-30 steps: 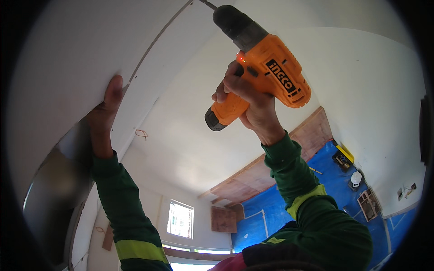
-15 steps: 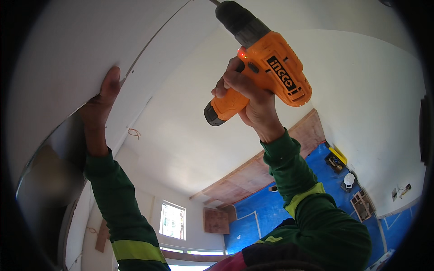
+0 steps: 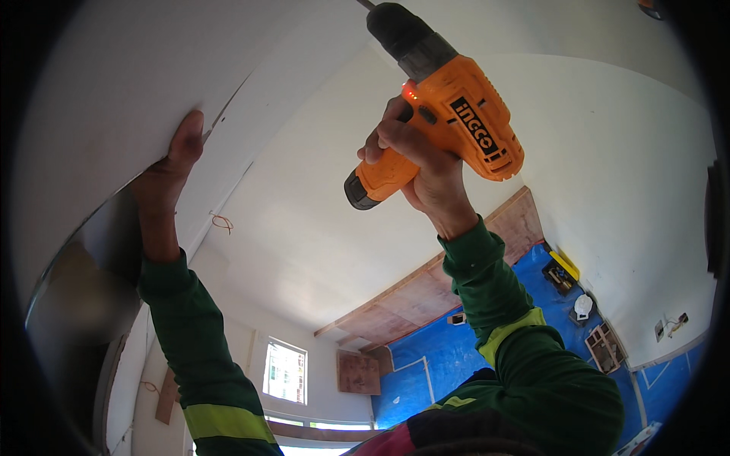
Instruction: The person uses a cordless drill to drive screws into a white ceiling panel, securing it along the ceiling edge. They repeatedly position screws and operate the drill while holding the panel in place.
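Narrowed seam (image 3: 231, 102) since; brace board (image 3: 114, 114) with left hand (image 3: 167, 173), can't tell how spread; keep drill (image 3: 464, 102) square in clenched right hand (image 3: 426, 159).

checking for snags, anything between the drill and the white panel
Nothing visible stands between the orange drill and white panel; the left hand is at its edge, farther left. The bit leaves the frame, tip unseen.

1. Daylight glares white through the window (image 3: 285, 371).
2. The white surface (image 3: 304, 258) carries a soft sheen; the left panel (image 3: 99, 114) is dim.
3. The drill (image 3: 465, 110) looks sharp, its red lights (image 3: 411, 93) glowing.
4. Lower left blurs; edges bend toward black corners.
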Tool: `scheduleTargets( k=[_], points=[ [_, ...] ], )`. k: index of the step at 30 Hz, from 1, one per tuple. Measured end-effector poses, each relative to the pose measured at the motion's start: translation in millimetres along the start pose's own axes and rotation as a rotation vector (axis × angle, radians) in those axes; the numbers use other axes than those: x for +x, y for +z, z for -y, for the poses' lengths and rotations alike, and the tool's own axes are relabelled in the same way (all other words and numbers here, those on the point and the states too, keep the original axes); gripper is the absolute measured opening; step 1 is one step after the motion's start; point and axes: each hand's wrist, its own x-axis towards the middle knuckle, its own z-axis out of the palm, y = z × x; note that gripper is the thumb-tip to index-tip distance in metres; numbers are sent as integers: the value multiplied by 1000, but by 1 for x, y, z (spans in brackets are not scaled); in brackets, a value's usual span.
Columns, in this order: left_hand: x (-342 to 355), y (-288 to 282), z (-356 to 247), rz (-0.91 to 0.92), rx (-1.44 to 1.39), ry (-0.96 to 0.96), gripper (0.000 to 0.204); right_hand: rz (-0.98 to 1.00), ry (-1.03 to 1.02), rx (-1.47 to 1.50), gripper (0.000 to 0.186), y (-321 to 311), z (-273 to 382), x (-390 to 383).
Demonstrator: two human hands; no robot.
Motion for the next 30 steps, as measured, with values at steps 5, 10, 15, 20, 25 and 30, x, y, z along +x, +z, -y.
scheduleTargets(
  k=[5,10,15,20,25,30],
  points=[
    [3,2,-5,-105,-68,-11,38,-11,-5,-5,7,1,1,1],
    [4,2,-7,-63,-12,4,34,11,-1,-49,7,-1,6,1],
    [2,1,-4,-39,-92,-47,36,6,3,-57,7,-1,10,1],
    [0,3,-3,-80,-105,-77,41,6,10,-39,8,0,10,1],
    [-3,3,-4,-91,-154,-159,43,7,-4,-21,8,3,6,0],
    [0,1,-4,-42,-90,-79,46,22,11,-15,8,3,7,-1]
  ],
)
